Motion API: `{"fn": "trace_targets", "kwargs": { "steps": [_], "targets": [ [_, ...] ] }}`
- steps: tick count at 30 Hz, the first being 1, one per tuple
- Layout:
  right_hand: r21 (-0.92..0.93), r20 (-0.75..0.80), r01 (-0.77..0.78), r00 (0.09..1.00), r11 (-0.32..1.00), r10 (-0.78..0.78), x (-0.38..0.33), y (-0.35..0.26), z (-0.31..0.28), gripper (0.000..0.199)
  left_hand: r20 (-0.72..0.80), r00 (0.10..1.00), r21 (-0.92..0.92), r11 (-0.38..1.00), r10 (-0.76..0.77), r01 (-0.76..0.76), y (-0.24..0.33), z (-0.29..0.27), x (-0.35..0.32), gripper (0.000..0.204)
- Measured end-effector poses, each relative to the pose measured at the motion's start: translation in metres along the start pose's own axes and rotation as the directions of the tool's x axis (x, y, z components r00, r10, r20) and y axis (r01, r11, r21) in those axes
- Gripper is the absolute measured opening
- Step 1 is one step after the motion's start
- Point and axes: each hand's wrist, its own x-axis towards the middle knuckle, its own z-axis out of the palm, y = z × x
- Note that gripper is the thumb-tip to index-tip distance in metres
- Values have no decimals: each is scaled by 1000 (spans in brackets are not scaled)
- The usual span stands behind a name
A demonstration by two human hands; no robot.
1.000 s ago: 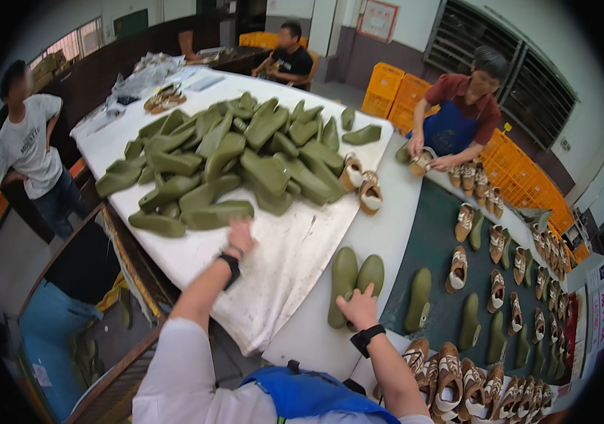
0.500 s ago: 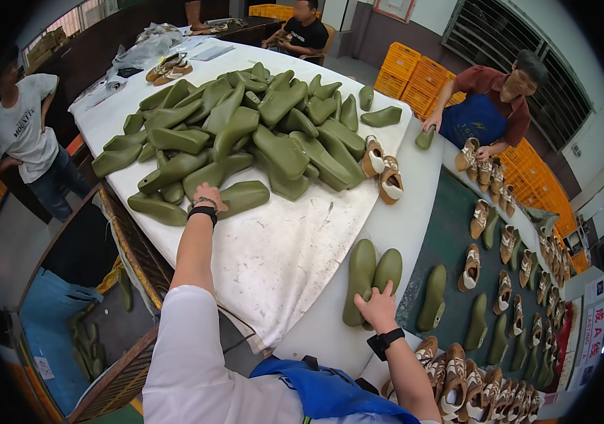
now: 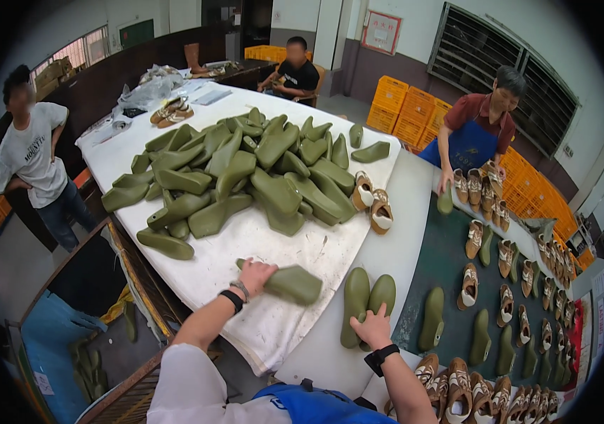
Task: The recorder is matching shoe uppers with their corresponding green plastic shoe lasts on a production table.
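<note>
one olive-green, smooth, moulded shoe last (image 3: 295,285) held over the stained white cloth (image 3: 291,251), near its right edge and toward its near corner. best kept level, gripped firmly at the narrow part, with the broad end clear of any snag. around that narrow part, the left hand (image 3: 254,276): palm down, fingers pressed together and curled over, forearm angled up from below; cannot tell the thumb's place. on the glossy white counter (image 3: 316,360), between cloth edge and dark green mat (image 3: 435,247), a side-by-side pair of olive-green lasts (image 3: 355,304). over the pair's near end, the right hand (image 3: 372,327): fingers spread, index extended along the right-hand last. press lightly there, without nudging the two apart.
</note>
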Motion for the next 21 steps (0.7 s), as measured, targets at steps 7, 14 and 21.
{"fn": "trace_targets", "kwargs": {
  "steps": [7,14,21],
  "targets": [
    [81,-33,-17,999,997,20,-2,20,4,63,169,962,-49,973,-216,227,48,18,12,68],
    [19,32,64,997,998,-65,12,4,10,67,300,919,-372,856,-255,359,64,21,-8,51],
    [18,27,18,999,1000,-19,10,8,11,67,141,988,-545,838,63,24,99,66,26,44]
  ]
}}
